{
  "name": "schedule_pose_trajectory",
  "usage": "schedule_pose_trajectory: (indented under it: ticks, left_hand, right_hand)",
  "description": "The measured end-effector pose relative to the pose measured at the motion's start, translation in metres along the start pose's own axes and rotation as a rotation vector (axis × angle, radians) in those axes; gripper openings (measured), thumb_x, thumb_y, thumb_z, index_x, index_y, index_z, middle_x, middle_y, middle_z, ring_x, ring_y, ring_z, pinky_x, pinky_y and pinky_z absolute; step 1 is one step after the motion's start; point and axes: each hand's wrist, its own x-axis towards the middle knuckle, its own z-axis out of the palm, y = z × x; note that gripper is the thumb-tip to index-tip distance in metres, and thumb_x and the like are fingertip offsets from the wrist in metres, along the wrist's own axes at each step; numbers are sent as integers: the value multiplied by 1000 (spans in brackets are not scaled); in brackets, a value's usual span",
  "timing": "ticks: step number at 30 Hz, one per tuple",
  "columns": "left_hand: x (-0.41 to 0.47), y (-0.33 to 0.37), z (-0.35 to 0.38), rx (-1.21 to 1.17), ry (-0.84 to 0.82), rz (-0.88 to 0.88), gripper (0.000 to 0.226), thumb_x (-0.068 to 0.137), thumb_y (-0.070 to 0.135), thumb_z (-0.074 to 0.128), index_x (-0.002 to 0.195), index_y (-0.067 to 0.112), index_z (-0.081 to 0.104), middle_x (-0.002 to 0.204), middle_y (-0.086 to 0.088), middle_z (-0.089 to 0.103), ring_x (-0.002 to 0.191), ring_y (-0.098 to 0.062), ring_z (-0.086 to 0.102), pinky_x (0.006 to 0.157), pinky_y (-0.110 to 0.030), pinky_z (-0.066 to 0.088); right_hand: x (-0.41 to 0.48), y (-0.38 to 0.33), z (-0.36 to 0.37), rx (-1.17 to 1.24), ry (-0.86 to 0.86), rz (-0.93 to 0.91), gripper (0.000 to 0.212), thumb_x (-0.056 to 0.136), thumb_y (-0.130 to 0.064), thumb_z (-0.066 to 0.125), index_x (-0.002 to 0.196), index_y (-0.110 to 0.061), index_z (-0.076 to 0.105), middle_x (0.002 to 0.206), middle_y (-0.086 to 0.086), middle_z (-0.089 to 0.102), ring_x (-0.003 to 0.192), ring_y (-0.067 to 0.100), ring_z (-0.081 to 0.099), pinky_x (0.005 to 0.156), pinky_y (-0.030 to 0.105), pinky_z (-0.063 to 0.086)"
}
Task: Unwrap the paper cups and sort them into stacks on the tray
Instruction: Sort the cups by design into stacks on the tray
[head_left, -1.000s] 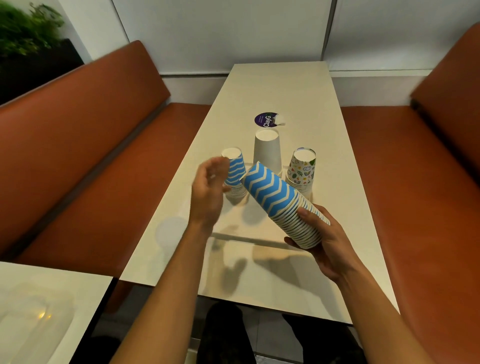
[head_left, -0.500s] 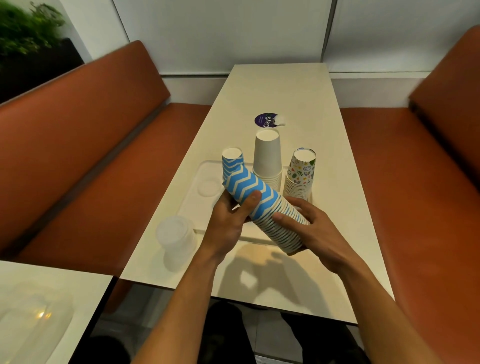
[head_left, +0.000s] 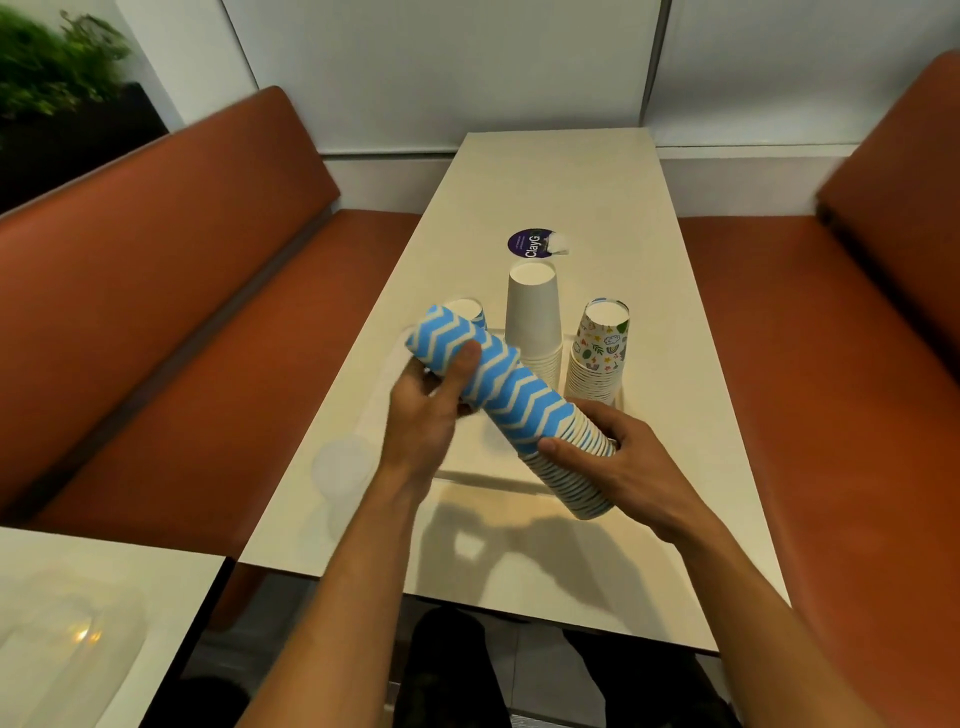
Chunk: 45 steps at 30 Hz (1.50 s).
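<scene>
A long stack of blue-and-white zigzag cups (head_left: 524, 402) lies tilted above the tray (head_left: 478, 460), closed end up and to the left. My left hand (head_left: 423, 410) grips the upper cups near that end. My right hand (head_left: 618, 462) holds the rim end of the stack. On the tray stand three upside-down stacks: a short blue zigzag stack (head_left: 467, 310) mostly hidden behind the held one, a plain white stack (head_left: 534, 317), and a colourful patterned stack (head_left: 600, 349).
A crumpled clear wrapper (head_left: 340, 465) lies on the cream table (head_left: 571, 182) left of the tray. A round purple label (head_left: 530, 243) lies beyond the stacks. Orange benches flank the table on both sides. A second table corner shows at the lower left.
My left hand came off the short stack and closed on the top of the held stack. The upper cups have slid up and left, so the stack looks longer.
</scene>
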Motion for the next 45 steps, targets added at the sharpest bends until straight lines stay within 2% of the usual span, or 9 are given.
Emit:
schedule_pose_trajectory:
  ticks: [6,11,18,24,29,32,36,40,45]
  left_hand:
    - [64,20,-17,100,193,243,56,84,26,86,130,14,57,123,-2,72,112,-14,71,95,-30,58]
    - [113,16,-11,435,139,185,60,77,39,90,124,23,56,115,14,69,105,-4,68,99,-37,57]
    - [126,-10,-4,606,36,32,63,79,40,87,128,19,53,117,8,64,113,-17,66,91,-33,53]
    - [108,-18,-9,532,38,25,92,80,51,85,153,25,35,156,-2,45,140,-19,47,100,-30,42]
    - [64,-11,-4,372,88,105,64,90,42,76,143,20,48,138,-1,58,125,-11,55,100,-26,46]
    - [31,-16,0,176,-151,-44,61,88,35,80,138,14,54,124,0,67,115,-14,65,95,-32,55]
    - [2,-29,4,170,-424,-160,44,96,21,72,137,13,59,129,-6,72,118,-22,69,97,-38,58]
    - [-5,-30,5,128,-365,-166,34,97,16,68,130,11,63,123,-5,75,115,-23,71,93,-37,60]
    - [0,-24,1,58,-214,-140,35,96,22,71,128,10,64,118,-6,77,108,-26,74,90,-40,60]
  right_hand:
    - [-2,12,-5,170,72,58,52,74,-50,78,121,-27,72,113,-4,78,107,18,73,95,39,60]
    - [-3,12,-6,201,81,102,53,75,-56,73,119,-25,72,108,-1,79,102,22,75,88,36,61]
    - [-3,10,-8,193,50,130,56,72,-63,69,114,-26,74,101,-2,80,92,18,77,78,30,61]
    - [-6,13,-7,210,47,162,58,76,-65,66,113,-22,75,102,3,80,93,22,76,83,36,61]
    - [-5,12,-5,210,33,172,60,76,-64,66,113,-19,75,102,5,80,93,22,76,87,39,60]
    - [-3,8,-3,205,1,172,59,75,-64,68,112,-18,76,103,6,80,92,21,76,88,40,59]
    - [-3,8,-1,175,-38,149,52,78,-56,74,117,-21,75,108,4,79,101,24,75,92,42,59]
    - [-4,13,1,113,-19,108,52,74,-47,89,118,-25,74,109,-1,78,102,19,75,89,36,61]
    - [-5,13,1,32,8,79,58,66,-51,84,118,-28,72,103,-7,77,91,7,73,70,19,57]
